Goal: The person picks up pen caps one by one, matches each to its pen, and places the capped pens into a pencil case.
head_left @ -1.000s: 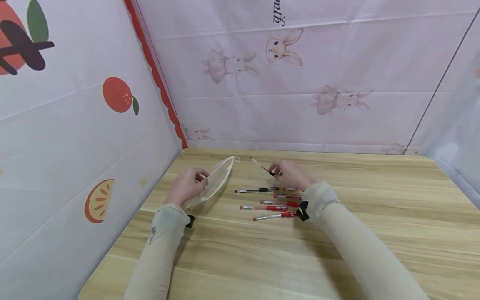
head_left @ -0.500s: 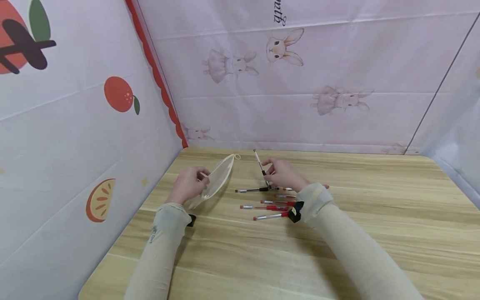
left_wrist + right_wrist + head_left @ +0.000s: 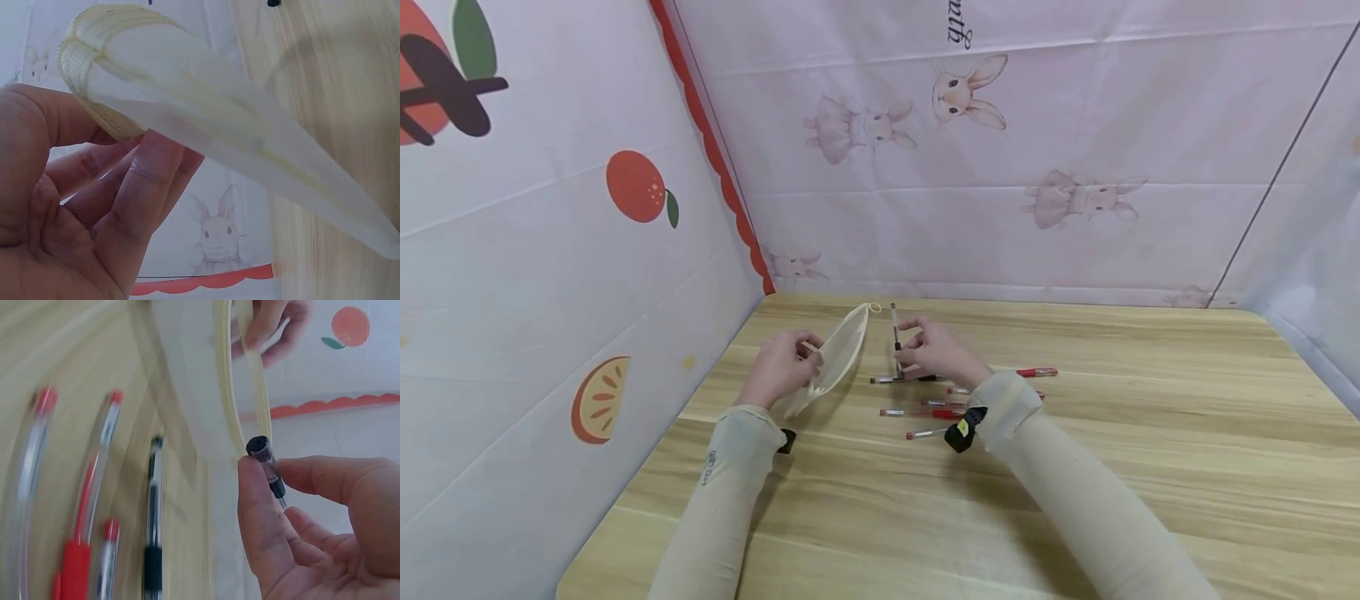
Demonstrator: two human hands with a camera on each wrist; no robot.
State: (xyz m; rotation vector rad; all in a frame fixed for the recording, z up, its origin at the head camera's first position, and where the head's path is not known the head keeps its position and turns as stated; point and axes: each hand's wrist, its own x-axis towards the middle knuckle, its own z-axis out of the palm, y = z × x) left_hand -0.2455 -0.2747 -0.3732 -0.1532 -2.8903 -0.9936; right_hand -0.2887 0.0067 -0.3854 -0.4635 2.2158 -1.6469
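Note:
My left hand [image 3: 778,367] pinches the edge of a translucent zip pouch [image 3: 244,137] with a cream zipper, tilted above the table. In the right wrist view, the zipper [image 3: 226,375] shows as two cream bands standing apart. Between the thumb and fingers of my right hand [image 3: 942,354] is a pen [image 3: 896,329] with a black grip, held nearly upright beside the pouch. Its black end [image 3: 257,445] points at the right wrist camera. Below my right hand lies another black pen [image 3: 154,512]. Several red pens [image 3: 951,414] lie near it, partly hidden by my wrist.
The wood-grain table [image 3: 850,517] meets a printed cloth wall [image 3: 1075,108] at the back and another printed wall [image 3: 512,292] on the left. One red pen [image 3: 1036,372] sticks out to the right of my right wrist.
My right hand has moved left toward the pouch, turning the pen from slanted to nearly upright. My left hand and the pouch have barely moved.

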